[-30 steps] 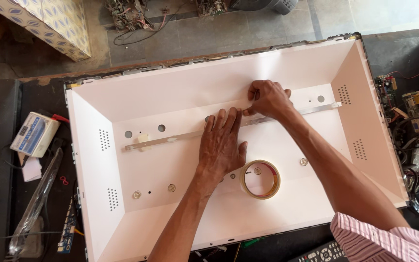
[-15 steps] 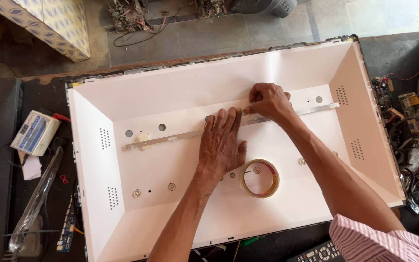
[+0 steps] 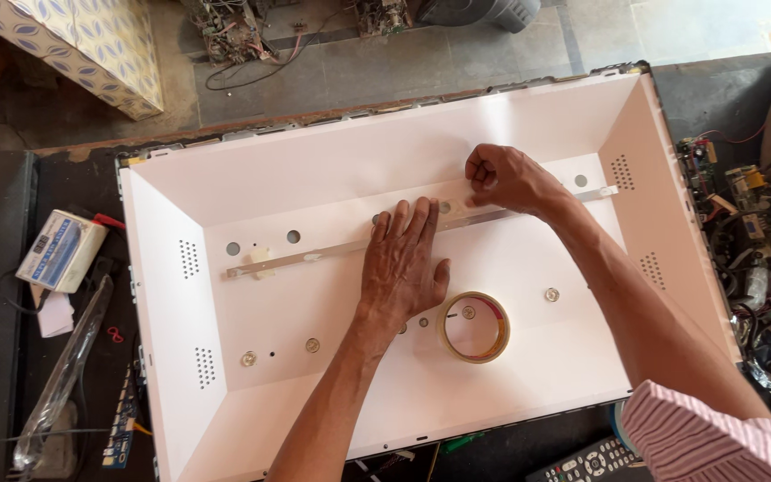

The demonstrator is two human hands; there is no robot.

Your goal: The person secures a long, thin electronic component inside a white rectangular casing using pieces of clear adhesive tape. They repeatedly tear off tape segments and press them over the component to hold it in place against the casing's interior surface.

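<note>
Strip (image 3: 359,245) of thin metal is seen lying slantwise across the centre of the frame, on the flat floor of a large white tray-shaped panel (image 3: 528,116). It is judged light, narrow and springy, easily bent or kinked if lifted by one end, and its small mounted parts look fragile; it is best held by its edges at two spread points and kept flat.

The left hand (image 3: 403,263) is laid open on it near the middle of the frame, palm down, fingers (image 3: 408,219) spread and pressing over the strip, gripping nothing. The right hand (image 3: 506,178), just up and to the right, is closed in a loose fist at the strip's upper run; something appears to be pinched between thumb and fingers, but what it is cannot be told.

A roll of tan tape (image 3: 475,327) lies flat just below and right of the left hand, apart from it. Round holes and small screws are dotted over the panel floor.

At the left of the frame a small white and blue box (image 3: 60,250) rests on the dark bench. A remote control (image 3: 595,462) is seen at the lower edge, circuit boards (image 3: 751,201) at the right.
</note>
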